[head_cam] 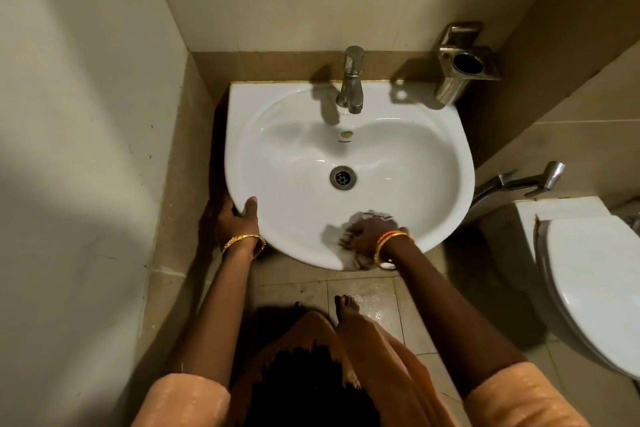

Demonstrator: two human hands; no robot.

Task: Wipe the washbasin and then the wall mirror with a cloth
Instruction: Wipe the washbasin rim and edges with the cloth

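The white washbasin (pixel 408 156) hangs on the wall, with a steel tap (pixel 351 80) at its back and a drain (pixel 343 177) in the middle. My left hand (pixel 237 215) grips the basin's front left rim, thumb on top. My right hand (pixel 367 236) presses a white cloth (pixel 334 230) on the basin's near inner wall; the cloth is blurred and mostly hidden under the hand. The wall mirror is not in view.
A steel holder (pixel 460 62) is fixed to the wall at the back right. A white toilet (pixel 595 274) stands at the right with a spray handle (pixel 530 180) above it. Tiled walls close in on the left and right. My bare foot (pixel 346 305) stands on wet floor tiles.
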